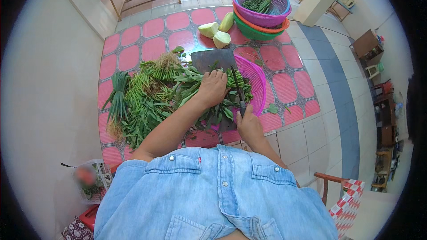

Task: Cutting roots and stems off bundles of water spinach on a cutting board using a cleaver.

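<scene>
My left hand (213, 87) presses on a bunch of long-leaved greens (188, 81) lying across a dark cutting board (213, 59). In my right hand (247, 123) is the dark handle of a knife (237, 81), its blade over the cut green stems (230, 79) just right of my left hand. A pink plastic basket (259, 76) shows at the right of the board, with cut stems and leaves at its near side. Left of the board lie more leafy greens (143, 116), some with roots, and a tied bundle of spring onions (119, 90).
Stacked colander baskets (262, 33), the top one with long green beans (258, 4), stand at the table's far right. Beside them are pale green vegetable pieces (208, 30). Loose leaves lie on the patterned tablecloth (287, 88). A chair (328, 176) stands at lower right.
</scene>
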Motion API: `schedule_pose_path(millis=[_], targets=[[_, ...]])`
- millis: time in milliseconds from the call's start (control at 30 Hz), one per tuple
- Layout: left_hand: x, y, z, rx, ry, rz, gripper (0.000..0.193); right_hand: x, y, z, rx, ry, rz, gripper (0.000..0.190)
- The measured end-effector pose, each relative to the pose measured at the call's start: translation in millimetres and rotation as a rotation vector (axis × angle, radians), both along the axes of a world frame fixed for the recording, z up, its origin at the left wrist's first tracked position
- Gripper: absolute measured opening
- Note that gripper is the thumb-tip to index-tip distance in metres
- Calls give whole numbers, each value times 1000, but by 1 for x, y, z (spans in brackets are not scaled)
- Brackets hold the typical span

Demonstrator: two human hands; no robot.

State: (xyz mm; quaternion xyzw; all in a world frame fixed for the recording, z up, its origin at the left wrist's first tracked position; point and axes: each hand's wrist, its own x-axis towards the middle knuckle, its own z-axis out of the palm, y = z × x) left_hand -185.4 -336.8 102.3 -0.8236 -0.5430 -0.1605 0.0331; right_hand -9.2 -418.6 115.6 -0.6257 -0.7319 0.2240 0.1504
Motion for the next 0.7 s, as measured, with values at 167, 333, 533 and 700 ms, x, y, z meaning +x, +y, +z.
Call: schedule_pose_path(millis=[167, 333, 533, 700], targets=[[1, 1, -5, -25, 19, -7, 29, -1, 3, 1, -23, -15, -6, 34], [1, 0, -8, -16, -4, -16, 25, -6, 22, -2, -109, 36, 24, 34], [-3, 2, -10, 94, -67, 28, 33, -1, 28, -9, -179, 64, 50, 36], [-6, -3, 2, -81, -10, 91, 60, 22, -3, -1, -152, 16, 46, 36]])
